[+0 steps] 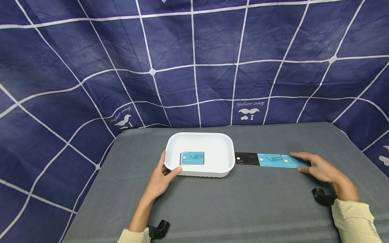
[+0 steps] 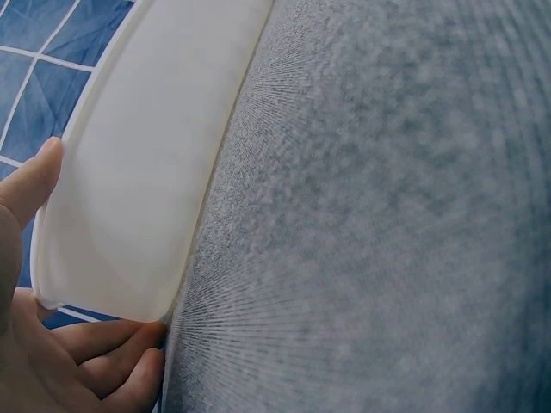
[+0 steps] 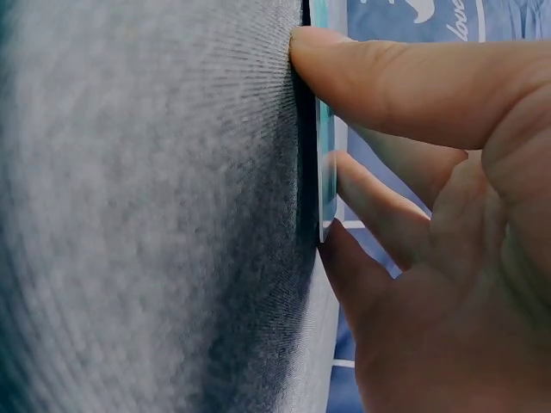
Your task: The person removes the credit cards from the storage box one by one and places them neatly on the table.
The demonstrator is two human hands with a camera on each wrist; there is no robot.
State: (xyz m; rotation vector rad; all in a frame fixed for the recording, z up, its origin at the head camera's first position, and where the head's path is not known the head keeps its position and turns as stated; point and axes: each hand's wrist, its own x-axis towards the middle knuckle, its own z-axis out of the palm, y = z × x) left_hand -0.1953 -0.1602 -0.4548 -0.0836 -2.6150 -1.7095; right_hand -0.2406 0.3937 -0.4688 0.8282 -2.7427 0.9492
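Observation:
My left hand (image 1: 158, 179) grips the near left corner of a white plastic tray (image 1: 226, 170). Its thumb lies over the front rim and the other fingers lie along the left side. Inside the tray is a light-blue VIP card (image 1: 192, 158), with a dark edge showing beneath it. To the tray's right, a black VIP card (image 1: 247, 159) and a light-blue VIP card (image 1: 271, 160) lie in a row with the right-end blue card (image 1: 292, 161). My right hand (image 1: 322, 168) spans that end card, thumb at its near edge and fingers at its far edge, partly covering it.
A grey cloth (image 1: 237, 209) covers the table. Behind it and at both sides hangs a blue curtain (image 1: 215, 81) with white grid lines. Each wrist wears a black camera band, the left one (image 1: 159, 229) close above the cloth.

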